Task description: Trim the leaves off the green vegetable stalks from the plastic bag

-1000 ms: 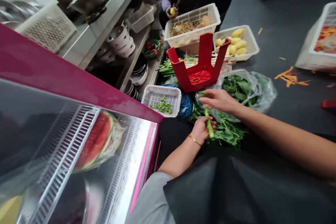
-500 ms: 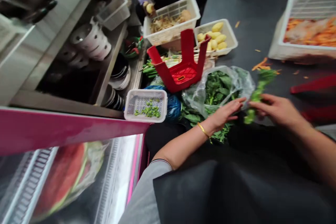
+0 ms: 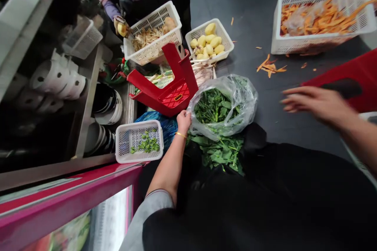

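Observation:
My left hand (image 3: 183, 121) is closed on the left rim of a clear plastic bag (image 3: 250, 96). Leafy greens (image 3: 214, 106) fill the bag's mouth, and more loose leaves (image 3: 224, 153) lie just in front of it, by my dark apron. Out to the right, my right hand (image 3: 316, 102) is in the air over the floor, its fingers stretched out and nothing visible in them. Behind my left hand is an upturned red plastic stool (image 3: 167, 100). A small white basket (image 3: 118, 141) with a few bits of green (image 3: 147, 144) sits to the left of my forearm.
Across from me a co-worker's gloved hand (image 3: 121, 27) holds a potato over a white crate (image 3: 159, 43) of peelings. Beside it stands a basket (image 3: 229, 47) of peeled potatoes. A crate (image 3: 312, 39) of orange peelings is at back right, near a red stool (image 3: 353, 78). Shelving lines the left.
My left hand has moved left and taken hold of the bag's rim. My right hand no longer holds the green bunch and has opened. The view has shifted to the right.

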{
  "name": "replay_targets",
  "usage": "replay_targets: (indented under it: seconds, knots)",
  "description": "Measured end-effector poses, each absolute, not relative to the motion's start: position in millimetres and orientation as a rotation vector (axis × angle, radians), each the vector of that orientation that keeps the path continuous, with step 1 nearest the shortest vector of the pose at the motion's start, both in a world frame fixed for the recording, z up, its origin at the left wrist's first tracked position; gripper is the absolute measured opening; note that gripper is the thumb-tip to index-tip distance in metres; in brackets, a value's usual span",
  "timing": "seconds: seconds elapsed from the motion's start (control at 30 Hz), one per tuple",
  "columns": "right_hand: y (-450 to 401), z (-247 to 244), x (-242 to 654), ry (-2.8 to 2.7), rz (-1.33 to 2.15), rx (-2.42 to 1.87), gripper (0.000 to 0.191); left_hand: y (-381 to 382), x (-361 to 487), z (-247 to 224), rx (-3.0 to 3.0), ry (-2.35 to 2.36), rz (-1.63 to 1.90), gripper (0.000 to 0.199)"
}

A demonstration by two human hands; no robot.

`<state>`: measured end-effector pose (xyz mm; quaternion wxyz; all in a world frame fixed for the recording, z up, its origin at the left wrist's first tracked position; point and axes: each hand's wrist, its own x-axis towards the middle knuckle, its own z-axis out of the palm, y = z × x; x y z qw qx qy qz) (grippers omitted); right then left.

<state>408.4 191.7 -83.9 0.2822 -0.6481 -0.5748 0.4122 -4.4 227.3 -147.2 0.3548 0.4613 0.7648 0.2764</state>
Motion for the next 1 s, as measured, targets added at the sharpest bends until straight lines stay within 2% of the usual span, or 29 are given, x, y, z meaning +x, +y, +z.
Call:
replay_targets:
  seconds: [0.07,0.1,0.13,0.17,0.23,0.3,0.4,0.53,0.6,0.77,0.9,1.0]
  knots:
    - [233,-127,342,-1.866,1.436,-1.614,0.035,228,-21,-141,1.175,1.959,0.752,0.024]
    - [251,-146,308,-2.062,1.473,-1.593,0.042,229,-30,-135,1.162,1.938,0.777,0.027]
    - [269,-165,277,-2.278,1.363,-1.612,0.049,229,-39,-129,1.110,1.865,0.840,0.028]
    - [285,-183,249,-2.358,1.224,-1.713,0.067,229,-46,-122,1.067,1.805,0.877,0.028]
    - [312,-216,202,-2.362,1.088,-1.910,0.090,229,-55,-111,1.029,1.733,0.918,0.030]
    - [329,-246,161,-2.236,1.126,-2.046,0.098,230,-57,-104,1.027,1.670,0.914,0.030]
    - [333,-283,109,-2.011,1.156,-2.165,0.090,231,-56,-100,1.028,1.645,0.915,0.028]
    - [321,-313,74,-2.032,0.918,-2.118,0.058,230,-58,-99,0.987,1.633,0.905,0.027]
    - [319,-318,83,-2.117,0.907,-1.998,0.049,230,-60,-98,1.012,1.624,0.903,0.026]
    - [296,-305,155,-2.110,0.863,-1.899,0.046,229,-61,-96,0.992,1.640,1.025,0.026]
    - [254,-280,203,-1.846,0.593,-1.851,0.035,230,-60,-105,1.051,1.626,1.069,0.023]
    - [248,-253,209,-1.920,0.534,-1.746,0.026,232,-62,-114,1.139,1.680,1.079,0.021]
